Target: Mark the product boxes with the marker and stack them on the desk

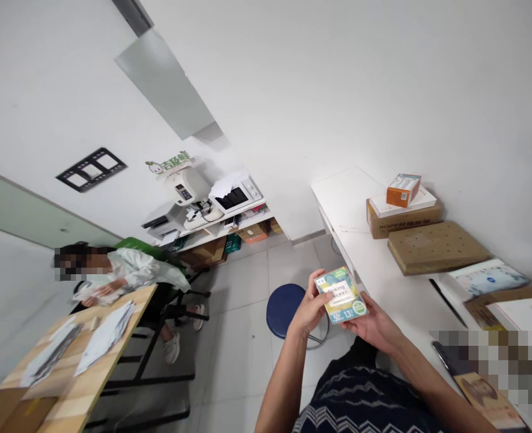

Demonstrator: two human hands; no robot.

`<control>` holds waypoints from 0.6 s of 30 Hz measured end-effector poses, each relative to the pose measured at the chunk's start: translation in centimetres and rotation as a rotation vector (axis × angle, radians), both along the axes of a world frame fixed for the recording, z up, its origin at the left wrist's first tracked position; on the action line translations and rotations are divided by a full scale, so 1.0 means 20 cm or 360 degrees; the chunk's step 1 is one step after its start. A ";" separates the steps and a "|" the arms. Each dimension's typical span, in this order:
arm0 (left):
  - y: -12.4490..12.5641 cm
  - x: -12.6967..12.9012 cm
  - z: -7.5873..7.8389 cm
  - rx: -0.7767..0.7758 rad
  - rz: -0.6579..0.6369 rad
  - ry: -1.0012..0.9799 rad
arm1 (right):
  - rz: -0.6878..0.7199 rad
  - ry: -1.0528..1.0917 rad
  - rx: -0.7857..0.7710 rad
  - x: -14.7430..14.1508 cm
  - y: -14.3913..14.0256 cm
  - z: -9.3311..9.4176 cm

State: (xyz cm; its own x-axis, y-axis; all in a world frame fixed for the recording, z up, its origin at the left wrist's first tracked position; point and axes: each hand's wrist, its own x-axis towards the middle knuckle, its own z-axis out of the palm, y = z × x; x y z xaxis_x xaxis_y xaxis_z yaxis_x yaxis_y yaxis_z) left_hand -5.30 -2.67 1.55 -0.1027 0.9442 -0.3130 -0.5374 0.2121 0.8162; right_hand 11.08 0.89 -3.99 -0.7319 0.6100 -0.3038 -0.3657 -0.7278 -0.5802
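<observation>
In front of my body I hold a small flat box (343, 294), printed in green, yellow and blue with a white label reading "Rinking" or similar. My left hand (309, 307) grips its left side, the thumb lying across the front. At the lower right edge, my right hand (376, 325) supports the box, its fingers partly hidden behind it. The box is tilted with its printed face toward me. Both hands are in the air beside the white table (349, 243).
Cardboard boxes (437, 246), an orange box (403, 190) and a tissue pack (489, 279) lie on the white table. A blue stool (286, 310) stands below my hands. Left, another person (134, 267) sits at a wooden table (67, 367). A microwave (236, 195) stands on the far shelf.
</observation>
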 end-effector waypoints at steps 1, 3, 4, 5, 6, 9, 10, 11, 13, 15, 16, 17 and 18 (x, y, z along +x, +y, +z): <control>0.00 0.00 0.00 -0.0006 0.0016 0.0010 | 0.0014 -0.0011 -0.0006 0.00 0.00 -0.01; -0.01 -0.01 0.00 -0.0005 0.0092 0.0026 | 0.0031 -0.0062 -0.0008 -0.01 0.00 -0.02; -0.01 -0.01 0.00 -0.0005 0.0151 0.0036 | 0.0024 -0.0097 0.0008 -0.02 -0.01 -0.02; -0.01 -0.02 0.00 -0.0008 0.0219 0.0050 | -0.0002 -0.0136 0.0037 -0.02 -0.01 -0.03; -0.01 -0.02 0.00 -0.0016 0.0287 0.0067 | -0.0050 -0.0178 0.0079 -0.02 -0.01 -0.03; -0.02 -0.04 0.01 -0.0037 0.0453 0.0115 | -0.0216 -0.0316 0.0251 -0.01 -0.01 -0.04; -0.02 -0.04 0.01 -0.0039 0.0492 0.0127 | -0.0247 -0.0349 0.0318 -0.02 -0.01 -0.04; -0.02 -0.04 0.01 -0.0037 0.0524 0.0138 | -0.0263 -0.0364 0.0388 -0.02 -0.01 -0.03; -0.03 -0.04 0.01 -0.0025 0.0566 0.0153 | -0.0271 -0.0340 0.0527 -0.04 -0.01 -0.02; -0.04 -0.03 0.00 -0.0009 0.0590 0.0163 | -0.0288 -0.0309 0.0631 -0.06 -0.02 0.00; -0.05 -0.02 0.00 -0.0001 0.0597 0.0177 | -0.0297 -0.0308 0.0651 -0.07 -0.02 0.01; -0.06 -0.03 -0.01 0.0004 0.0596 0.0201 | -0.0306 -0.0315 0.0647 -0.08 -0.02 0.02; -0.07 -0.03 -0.02 0.0010 0.0594 0.0220 | -0.0315 -0.0322 0.0617 -0.09 -0.03 0.03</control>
State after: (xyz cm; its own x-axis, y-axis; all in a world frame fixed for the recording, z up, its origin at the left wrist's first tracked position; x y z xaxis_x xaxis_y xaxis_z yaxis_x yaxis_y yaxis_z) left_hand -5.94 -4.05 1.19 -0.4796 0.8360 -0.2667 -0.4618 0.0180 0.8868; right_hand 9.28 0.35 -3.31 -0.5397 0.8282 -0.1506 -0.3271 -0.3712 -0.8691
